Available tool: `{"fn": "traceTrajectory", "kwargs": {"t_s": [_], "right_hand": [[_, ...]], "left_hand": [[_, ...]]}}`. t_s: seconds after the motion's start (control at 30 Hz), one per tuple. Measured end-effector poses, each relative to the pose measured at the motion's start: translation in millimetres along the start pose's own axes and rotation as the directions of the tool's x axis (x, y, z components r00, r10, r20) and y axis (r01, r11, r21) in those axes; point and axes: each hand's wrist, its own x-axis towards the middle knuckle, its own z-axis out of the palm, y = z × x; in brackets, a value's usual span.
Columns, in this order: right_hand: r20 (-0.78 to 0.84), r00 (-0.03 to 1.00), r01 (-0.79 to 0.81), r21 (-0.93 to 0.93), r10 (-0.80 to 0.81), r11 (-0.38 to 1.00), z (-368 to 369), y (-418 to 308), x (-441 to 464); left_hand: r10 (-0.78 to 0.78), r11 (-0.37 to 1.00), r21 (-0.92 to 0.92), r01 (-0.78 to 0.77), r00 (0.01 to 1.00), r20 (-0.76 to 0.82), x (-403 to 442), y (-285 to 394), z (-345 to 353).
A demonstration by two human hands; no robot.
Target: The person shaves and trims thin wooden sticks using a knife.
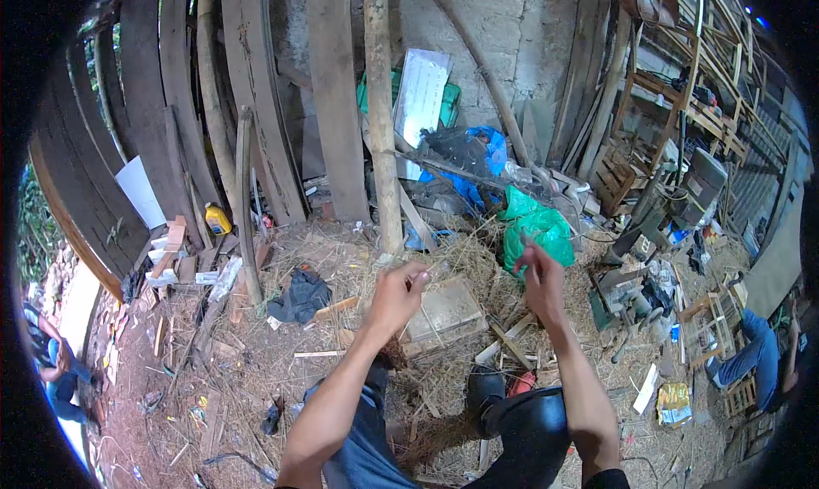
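Observation:
My left hand is raised in front of me, fingers curled in and thumb pressed against them. Anything in that pinch is too thin to make out against the straw. Level with it, my right hand is also closed, its fingertips together near the green plastic bag; what it holds, if anything, cannot be told. Between and below the hands, a flat wooden board lies on the straw-covered ground, with thin stalks across it. The two hands are apart.
Wooden planks and a pole stand ahead. A dark cloth and yellow bottle lie left. Machine parts and a wooden rack are right. Other people's legs show at the right and left edges.

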Motion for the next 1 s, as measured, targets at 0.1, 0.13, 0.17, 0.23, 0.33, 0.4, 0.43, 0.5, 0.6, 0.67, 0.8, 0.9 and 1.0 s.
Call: {"fn": "traceTrajectory", "kwargs": {"t_s": [0.1,0.13,0.17,0.23,0.33,0.4,0.43,0.5,0.6,0.67,0.8,0.9,1.0], "right_hand": [[0.262,0.943,-0.288,0.323,0.207,0.902,14.6,-50.1,-11.7],[0.255,0.944,-0.289,0.323,0.211,0.901,21.8,-53.4,-12.8],[0.373,0.893,-0.405,0.418,0.253,0.813,28.1,-55.6,-14.4],[0.479,0.831,-0.519,0.488,0.281,0.702,34.8,-60.1,-16.3],[0.531,0.8,-0.572,0.533,0.28,0.624,35.3,-61.4,-12.4],[0.536,0.794,-0.581,0.527,0.289,0.62,35.7,-50.8,-10.4],[0.527,0.795,-0.583,0.525,0.3,0.62,35.8,-49.4,-10.2],[0.502,0.795,-0.59,0.507,0.34,0.628,34.5,-40.2,-9.2],[0.361,0.842,-0.535,0.473,0.4,0.7,18.2,-14.2,-1.8],[0.39,0.821,-0.571,0.568,0.417,0.593,-2.2,-13.3,2.1],[0.446,0.817,-0.573,0.563,0.365,0.595,5.3,-25.7,-10.0],[0.485,0.793,-0.607,0.578,0.368,0.545,24.1,-49.8,-17.1],[0.497,0.79,-0.61,0.585,0.358,0.534,32.7,-59.9,-17.9]], "left_hand": [[-0.045,0.997,-0.055,0.047,0.998,0.039,-3.2,0.9,12.3],[-0.059,0.996,-0.063,0.063,0.996,0.071,-3.6,3.0,16.4],[-0.052,0.993,-0.105,0.062,0.994,0.092,-5.4,6.1,19.4],[-0.038,0.99,-0.131,0.049,0.995,0.09,-7.1,6.9,27.7],[-0.015,0.992,-0.12,0.024,0.997,0.077,-7.9,16.0,30.3],[-0.006,0.996,-0.083,0.013,0.997,0.08,-10.1,21.7,29.8],[0.021,0.997,-0.07,-0.018,0.999,0.05,-10.4,23.9,32.1],[0.048,0.997,-0.058,-0.046,0.998,0.027,-12.0,22.7,35.2],[0.092,0.994,0.057,-0.093,0.996,0.021,-16.9,19.7,34.6],[0.055,0.989,0.134,-0.064,0.996,0.07,-22.2,26.7,25.7],[0.044,0.993,0.105,-0.047,0.998,0.036,-22.5,27.1,32.6],[0.174,0.982,0.08,-0.169,0.983,-0.063,-18.8,25.3,44.8],[0.208,0.977,0.063,-0.204,0.976,-0.058,-19.8,32.2,45.4]]}}
